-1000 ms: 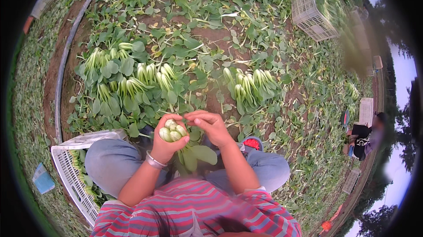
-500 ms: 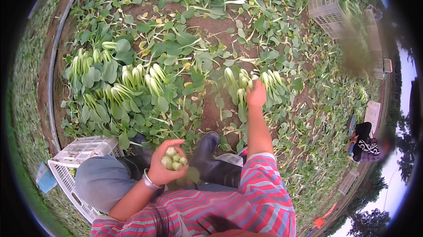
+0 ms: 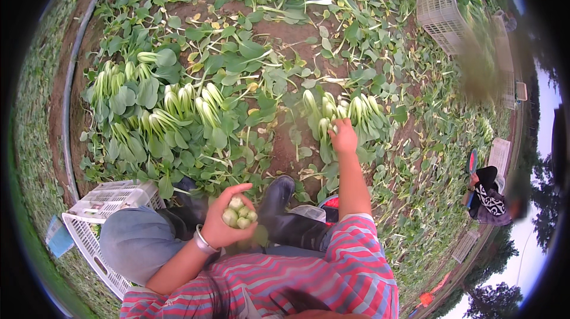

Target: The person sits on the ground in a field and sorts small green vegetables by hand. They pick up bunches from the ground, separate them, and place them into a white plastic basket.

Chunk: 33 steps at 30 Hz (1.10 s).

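My left hand [image 3: 225,220] wraps round a bunch of bok choy [image 3: 240,213], whose pale cut bases face up; a wide silver bangle [image 3: 204,242] sits on that wrist. My right hand [image 3: 344,137] is stretched out over a small pile of bok choy [image 3: 366,111] on the ground. Its fingers close on a bok choy at the near side of that pile, though the fingertips are partly hidden. A larger pile of bok choy [image 3: 159,124] lies to the left, white stems up and leaves toward me.
Loose leaves cover the brown soil [image 3: 289,33]. A white plastic crate [image 3: 114,201] stands at my left knee. My black boots [image 3: 276,195] rest between the piles. Another crate [image 3: 438,4] stands far right, a pipe [image 3: 72,81] runs along the left, and a person [image 3: 490,197] crouches at right.
My right hand has drawn slightly back toward me, from the pile's middle to its near side. The left hand still holds its bunch, shifted slightly right. The person at right has moved a little.
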Available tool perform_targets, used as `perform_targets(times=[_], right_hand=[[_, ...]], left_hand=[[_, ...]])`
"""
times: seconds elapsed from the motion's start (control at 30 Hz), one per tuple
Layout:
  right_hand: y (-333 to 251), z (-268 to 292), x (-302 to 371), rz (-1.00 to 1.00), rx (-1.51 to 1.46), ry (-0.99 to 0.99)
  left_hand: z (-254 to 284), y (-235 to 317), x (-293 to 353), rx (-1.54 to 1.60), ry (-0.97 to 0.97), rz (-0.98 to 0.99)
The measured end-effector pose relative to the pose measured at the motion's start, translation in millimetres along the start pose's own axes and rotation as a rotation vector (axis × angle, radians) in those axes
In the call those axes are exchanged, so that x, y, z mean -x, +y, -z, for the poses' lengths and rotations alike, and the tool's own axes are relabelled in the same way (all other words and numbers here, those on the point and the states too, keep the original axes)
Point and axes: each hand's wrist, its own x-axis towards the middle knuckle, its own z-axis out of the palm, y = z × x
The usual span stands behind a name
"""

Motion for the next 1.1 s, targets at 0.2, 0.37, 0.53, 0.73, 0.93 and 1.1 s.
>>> perform_targets(times=[0.2,0.37,0.53,0.73,0.93,1.1], right_hand=[[-79.9,74.5,67.7,0.159,-0.465,-0.148],[-211.6,150.7,191.1,0.244,-0.999,-0.452],[-257.5,160.5,269.1,0.371,-0.942,-0.199],[-271.0,161.8,325.2,0.456,-0.828,0.153],[-297.8,179.4,358.2,0.674,-0.693,0.103],[-292.8,149.6,360.2,0.541,-0.818,0.056]], left_hand=[[-4.2,3.3,18.8,0.015,-0.055,-0.158],[-20.8,22.4,48.1,0.141,-0.191,-0.305],[-13.0,25.9,91.9,-0.055,-0.149,-0.52],[-5.5,34.8,140.3,-0.259,-0.115,-0.637],[-1.8,35.1,145.1,-0.181,-0.125,-0.641],[-15.4,23.9,126.9,0.166,-0.161,-0.461]])
